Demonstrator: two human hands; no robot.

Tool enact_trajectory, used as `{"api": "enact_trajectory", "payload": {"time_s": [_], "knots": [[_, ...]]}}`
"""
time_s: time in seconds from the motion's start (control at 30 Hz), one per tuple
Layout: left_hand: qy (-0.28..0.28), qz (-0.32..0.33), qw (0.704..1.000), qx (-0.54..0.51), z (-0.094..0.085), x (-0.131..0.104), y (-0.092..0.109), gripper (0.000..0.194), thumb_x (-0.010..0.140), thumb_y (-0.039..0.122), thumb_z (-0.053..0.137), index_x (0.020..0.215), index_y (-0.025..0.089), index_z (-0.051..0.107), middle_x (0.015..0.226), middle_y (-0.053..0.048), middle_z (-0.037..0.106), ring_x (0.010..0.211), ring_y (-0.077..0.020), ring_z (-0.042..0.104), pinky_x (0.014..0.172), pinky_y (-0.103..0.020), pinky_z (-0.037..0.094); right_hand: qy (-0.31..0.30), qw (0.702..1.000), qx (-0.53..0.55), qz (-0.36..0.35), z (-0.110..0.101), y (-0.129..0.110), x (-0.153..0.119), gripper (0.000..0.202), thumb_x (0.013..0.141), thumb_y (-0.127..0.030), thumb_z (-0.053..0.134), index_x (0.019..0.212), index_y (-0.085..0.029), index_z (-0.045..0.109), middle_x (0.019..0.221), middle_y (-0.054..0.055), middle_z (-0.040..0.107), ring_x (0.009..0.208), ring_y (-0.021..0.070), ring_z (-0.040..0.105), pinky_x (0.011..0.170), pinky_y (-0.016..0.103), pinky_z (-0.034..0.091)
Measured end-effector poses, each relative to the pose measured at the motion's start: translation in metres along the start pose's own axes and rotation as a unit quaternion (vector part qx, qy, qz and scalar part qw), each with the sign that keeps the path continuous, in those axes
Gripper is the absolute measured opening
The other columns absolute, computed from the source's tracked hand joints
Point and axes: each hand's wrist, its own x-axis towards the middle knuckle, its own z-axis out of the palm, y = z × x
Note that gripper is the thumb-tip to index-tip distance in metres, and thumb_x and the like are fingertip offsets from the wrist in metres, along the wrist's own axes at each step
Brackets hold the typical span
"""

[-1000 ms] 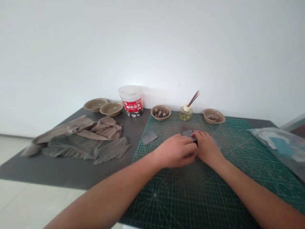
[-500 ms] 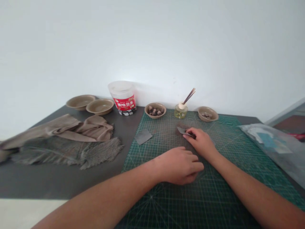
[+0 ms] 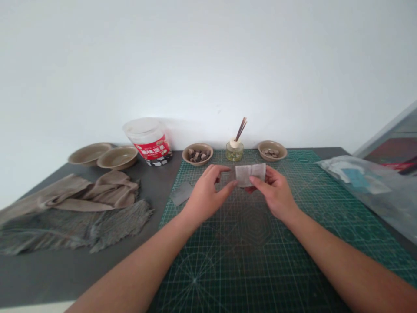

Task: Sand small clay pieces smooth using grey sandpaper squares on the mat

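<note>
While the right hand point(image 3: 277, 192) is pinching a little pale sheet point(image 3: 243, 175) over the green mat point(image 3: 241, 269), the left hand point(image 3: 206, 193) is hovering, fingers kinda parted, at its nine o'clock; a stick-filled bottle point(image 3: 233, 153) is sitting at eleven.

In front of the diffuser point(image 3: 234, 153), the right hand point(image 3: 279, 195) pinched a creased sheet point(image 3: 243, 176); the left hand point(image 3: 208, 190), fingers parted, was just beside it. Left of the diffuser stood one bowl point(image 3: 197, 163), then a tub point(image 3: 152, 147).
</note>
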Motion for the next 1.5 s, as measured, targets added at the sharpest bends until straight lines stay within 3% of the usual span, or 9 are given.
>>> {"api": "enact_trajectory", "payload": {"time_s": [0.13, 0.23, 0.4, 0.53, 0.9, 1.03, 1.27, 1.37, 1.5], "knots": [[-0.089, -0.043, 0.991, -0.085, 0.001, 0.002, -0.006, 0.022, 0.090, 0.041, 0.065, 0.091, 0.020, 0.067, 0.075, 0.000, 0.059, 0.068, -0.0154, 0.053, 0.061, -0.027, 0.040, -0.081, 0.996, 0.007, 0.028, 0.001, 0.001, -0.004, 0.026, 0.086, -0.039, 0.073, 0.104, -0.021, 0.066, 0.094, 0.003, 0.074, 0.077, 0.0210, 0.071, 0.073, 0.038, 0.061], [-0.100, -0.059, 0.982, -0.147, -0.004, 0.007, -0.010, 0.022, 0.091, 0.037, 0.063, 0.078, 0.019, 0.064, 0.069, 0.001, 0.057, 0.065, -0.0140, 0.050, 0.059, -0.026, 0.037, -0.123, 0.981, -0.144, -0.033, -0.003, 0.003, -0.002, 0.034, 0.088, -0.039, 0.071, 0.117, -0.022, 0.066, 0.112, 0.006, 0.074, 0.101, 0.0256, 0.069, 0.092, 0.045, 0.056], [-0.070, -0.091, 0.975, -0.193, -0.013, 0.012, -0.018, 0.021, 0.088, 0.037, 0.066, 0.093, 0.018, 0.071, 0.073, 0.000, 0.062, 0.064, -0.0144, 0.051, 0.059, -0.026, 0.037, -0.196, 0.846, -0.477, -0.138, -0.012, 0.021, 0.003, 0.051, 0.092, -0.046, 0.067, 0.137, -0.023, 0.061, 0.149, 0.013, 0.053, 0.139, 0.0345, 0.044, 0.114, 0.056, 0.035], [-0.048, -0.072, 0.992, -0.088, -0.018, 0.014, -0.022, 0.017, 0.086, 0.034, 0.067, 0.082, 0.017, 0.067, 0.064, 0.003, 0.054, 0.058, -0.0116, 0.045, 0.056, -0.024, 0.032, -0.197, 0.809, -0.537, -0.139, -0.017, 0.032, 0.008, 0.042, 0.101, -0.039, 0.053, 0.139, -0.022, 0.061, 0.146, 0.011, 0.057, 0.135, 0.0300, 0.049, 0.112, 0.049, 0.039], [-0.012, -0.033, 0.996, 0.082, -0.023, 0.018, -0.027, 0.031, 0.089, 0.032, 0.058, 0.063, 0.018, 0.048, 0.061, 0.004, 0.044, 0.061, -0.0123, 0.043, 0.058, -0.026, 0.029, -0.122, 0.805, -0.565, -0.129, -0.024, 0.022, 0.014, 0.022, 0.101, -0.022, 0.052, 0.107, -0.019, 0.074, 0.105, 0.009, 0.076, 0.101, 0.0263, 0.066, 0.092, 0.038, 0.049], [-0.021, -0.127, 0.988, -0.085, -0.022, 0.020, -0.033, 0.024, 0.089, 0.035, 0.055, 0.073, 0.018, 0.059, 0.061, 0.003, 0.049, 0.058, -0.0127, 0.044, 0.056, -0.025, 0.031, -0.048, 0.822, -0.557, -0.112, -0.025, 0.013, 0.012, 0.024, 0.103, -0.022, 0.046, 0.111, -0.017, 0.069, 0.105, 0.010, 0.076, 0.093, 0.0247, 0.069, 0.081, 0.035, 0.049], [0.015, -0.209, 0.941, -0.265, -0.015, 0.020, -0.042, 0.029, 0.084, 0.037, 0.058, 0.063, 0.020, 0.048, 0.056, 0.004, 0.042, 0.053, -0.0118, 0.039, 0.052, -0.025, 0.032, 0.094, 0.909, -0.392, -0.108, -0.030, 0.007, 0.009, 0.014, 0.093, -0.026, 0.063, 0.103, -0.022, 0.071, 0.089, 0.003, 0.077, 0.077, 0.0204, 0.072, 0.071, 0.030, 0.051], [0.036, -0.175, 0.972, -0.153, -0.019, 0.019, -0.037, 0.028, 0.087, 0.037, 0.055, 0.066, 0.020, 0.051, 0.058, 0.004, 0.043, 0.054, -0.0125, 0.039, 0.053, -0.026, 0.031, 0.122, 0.931, -0.330, -0.096, -0.032, 0.006, 0.008, 0.015, 0.087, -0.026, 0.068, 0.102, -0.022, 0.071, 0.091, 0.002, 0.077, 0.077, 0.0194, 0.072, 0.072, 0.030, 0.053], [0.045, -0.060, 0.987, 0.140, -0.025, 0.018, -0.029, 0.022, 0.085, 0.033, 0.058, 0.069, 0.019, 0.058, 0.066, 0.001, 0.053, 0.065, -0.0153, 0.049, 0.061, -0.028, 0.035, 0.101, 0.908, -0.380, -0.147, -0.033, 0.002, 0.008, 0.016, 0.086, -0.018, 0.066, 0.099, -0.022, 0.073, 0.094, 0.003, 0.076, 0.082, 0.0201, 0.069, 0.078, 0.033, 0.053]]}}
